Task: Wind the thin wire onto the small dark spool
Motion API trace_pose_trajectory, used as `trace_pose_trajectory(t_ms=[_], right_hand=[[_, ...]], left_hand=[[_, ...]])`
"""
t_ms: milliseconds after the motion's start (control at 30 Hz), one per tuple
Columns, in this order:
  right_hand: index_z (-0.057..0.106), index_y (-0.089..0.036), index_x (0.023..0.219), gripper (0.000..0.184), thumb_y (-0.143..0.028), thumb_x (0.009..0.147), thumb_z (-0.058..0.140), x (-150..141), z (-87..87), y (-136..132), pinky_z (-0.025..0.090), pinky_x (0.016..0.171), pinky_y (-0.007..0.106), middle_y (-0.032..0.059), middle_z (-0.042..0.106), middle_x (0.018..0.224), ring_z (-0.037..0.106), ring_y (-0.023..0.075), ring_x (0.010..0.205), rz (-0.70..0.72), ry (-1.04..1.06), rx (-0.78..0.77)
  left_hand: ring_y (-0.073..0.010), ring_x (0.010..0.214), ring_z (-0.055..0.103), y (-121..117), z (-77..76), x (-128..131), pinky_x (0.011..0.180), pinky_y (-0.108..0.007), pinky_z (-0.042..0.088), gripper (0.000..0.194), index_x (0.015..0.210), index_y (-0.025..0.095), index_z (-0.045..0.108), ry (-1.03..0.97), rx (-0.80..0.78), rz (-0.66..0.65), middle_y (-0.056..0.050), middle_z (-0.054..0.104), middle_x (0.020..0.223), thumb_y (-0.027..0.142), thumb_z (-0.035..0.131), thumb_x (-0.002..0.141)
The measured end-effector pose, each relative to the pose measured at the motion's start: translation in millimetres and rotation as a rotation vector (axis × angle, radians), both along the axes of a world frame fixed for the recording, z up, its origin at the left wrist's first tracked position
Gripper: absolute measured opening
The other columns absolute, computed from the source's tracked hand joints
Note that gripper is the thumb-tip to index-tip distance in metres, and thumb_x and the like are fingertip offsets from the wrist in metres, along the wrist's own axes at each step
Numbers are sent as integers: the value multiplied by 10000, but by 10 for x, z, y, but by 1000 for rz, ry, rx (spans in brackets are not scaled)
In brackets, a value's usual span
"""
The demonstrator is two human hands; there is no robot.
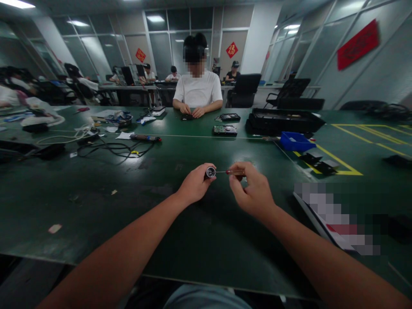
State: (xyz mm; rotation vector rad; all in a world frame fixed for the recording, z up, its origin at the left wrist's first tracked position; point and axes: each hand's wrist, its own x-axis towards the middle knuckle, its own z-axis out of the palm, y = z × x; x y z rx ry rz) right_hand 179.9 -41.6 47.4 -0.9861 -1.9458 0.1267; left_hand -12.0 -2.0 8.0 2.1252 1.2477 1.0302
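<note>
My left hand (195, 185) is closed round a small round metal part (210, 172), held just above the green table (96, 201). My right hand (252, 189) pinches the reddish handle of a thin screwdriver (234, 172). The screwdriver's shaft points left and its tip meets the round part. Both hands hover over the middle of the table, close in front of me.
A person in a white shirt sits across the table with hands on a small dark item. Hard drives (225, 130), a black tray (283, 120), a blue bin (296, 140), cables (112, 148) and a handheld tool (144, 137) lie farther back. Other people sit at distant desks.
</note>
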Motion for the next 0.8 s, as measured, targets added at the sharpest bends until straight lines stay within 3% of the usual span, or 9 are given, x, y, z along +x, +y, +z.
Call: trace_pose_trajectory(t_ms=[167,267,367,500,700,800], right_hand=[[622,-227,926,138,-302,963,512,-8,23,1,446,610,298,15,665,760,623,158,649,-51,-61,15],[592,-221,1084,164,-278,963,498,-20,-9,10,476,671,329,36,669,824,648,182,722,-68,-17,19],[516,-216,1206,251,-270,962,496,-28,-64,28,508,751,364,56,672,924,674,204,841,-44,145,-58],[574,-221,1061,172,-355,969,517,-34,-102,84,522,735,356,37,670,886,664,183,800,2,434,-210],[621,-222,930,226,-430,949,537,-10,-134,260,525,705,338,9,642,811,634,153,715,102,794,-410],[601,-228,920,224,-442,945,538,6,-152,302,522,681,324,-2,629,798,624,144,693,107,897,-425]], left_hand=[[-176,900,620,6,-13,4,856,-321,478,247,1115,210,573,4,13,-16,-45,649,1052,204,602,870],[-172,870,622,9,-19,6,821,-310,479,226,1100,209,566,-4,8,-6,-39,651,1006,211,595,876],[-166,833,622,6,-13,11,795,-303,478,206,1089,207,558,-16,-1,4,-36,650,980,222,585,886],[-164,817,622,-10,13,12,772,-298,474,195,1084,208,550,-25,-4,-3,-39,648,985,234,575,893],[-163,801,619,-25,46,-3,743,-292,471,200,1092,212,543,-21,-12,-21,-34,641,961,266,566,901],[-162,808,620,-28,49,1,751,-293,472,193,1083,211,547,-18,-4,-11,-39,641,979,277,570,903]])
